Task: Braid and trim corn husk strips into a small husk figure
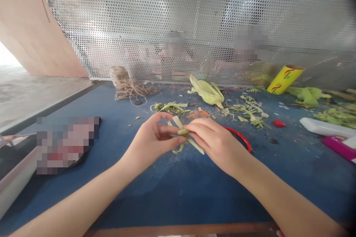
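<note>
Blue worktop (172, 192): left hand (151, 140) and right hand (215, 139) pinch one husk strip (177, 122) between them; hard tug probably tears it.

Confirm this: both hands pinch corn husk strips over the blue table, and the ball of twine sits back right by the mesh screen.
One error: the head view shows the ball of twine back left by the mesh screen, not right. The left hand and right hand do pinch corn husk strips over the blue table.

Bright, soft daylight from the left glares on the perforated metal screen (194, 26); corners bend and darken.
</note>
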Demonstrator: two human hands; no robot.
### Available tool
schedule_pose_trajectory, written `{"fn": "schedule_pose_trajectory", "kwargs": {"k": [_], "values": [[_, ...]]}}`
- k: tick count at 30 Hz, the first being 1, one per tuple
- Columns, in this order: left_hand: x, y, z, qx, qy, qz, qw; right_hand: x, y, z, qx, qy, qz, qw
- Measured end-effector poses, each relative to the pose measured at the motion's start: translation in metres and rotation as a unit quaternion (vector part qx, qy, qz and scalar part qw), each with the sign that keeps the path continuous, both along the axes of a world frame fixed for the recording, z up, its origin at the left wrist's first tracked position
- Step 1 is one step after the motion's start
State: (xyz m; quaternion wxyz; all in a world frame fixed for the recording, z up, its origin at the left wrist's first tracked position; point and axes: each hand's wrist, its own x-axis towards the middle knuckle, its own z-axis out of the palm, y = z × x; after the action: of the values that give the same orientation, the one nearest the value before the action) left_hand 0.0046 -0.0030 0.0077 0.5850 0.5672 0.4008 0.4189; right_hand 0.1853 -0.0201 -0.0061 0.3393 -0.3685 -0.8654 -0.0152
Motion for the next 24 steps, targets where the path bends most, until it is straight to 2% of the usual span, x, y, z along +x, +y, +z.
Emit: {"fn": "schedule_pose_trajectory", "kwargs": {"k": [5,10,12,16,20,24], "values": [[0.001,-0.002,-0.001,0.017,0.026,-0.033,0.999,-0.003,0.002,0.0,-0.01,0.012,-0.017,1.0],[0.003,-0.004,-0.005,0.092,0.112,0.004,0.989,-0.004,0.005,0.002,-0.05,0.045,-0.022,0.998],[0.002,-0.004,-0.006,0.143,0.175,0.03,0.974,-0.003,0.005,0.003,-0.071,0.051,-0.028,0.996],[0.0,-0.005,-0.008,0.248,0.297,0.077,0.919,-0.002,0.006,0.004,-0.083,0.031,-0.025,0.996],[-0.002,-0.003,-0.01,0.309,0.356,0.066,0.879,0.0,0.006,0.004,-0.121,0.014,-0.02,0.992],[-0.003,-0.003,-0.011,0.373,0.363,0.042,0.853,0.001,0.007,0.003,-0.182,0.053,0.001,0.982]]}}
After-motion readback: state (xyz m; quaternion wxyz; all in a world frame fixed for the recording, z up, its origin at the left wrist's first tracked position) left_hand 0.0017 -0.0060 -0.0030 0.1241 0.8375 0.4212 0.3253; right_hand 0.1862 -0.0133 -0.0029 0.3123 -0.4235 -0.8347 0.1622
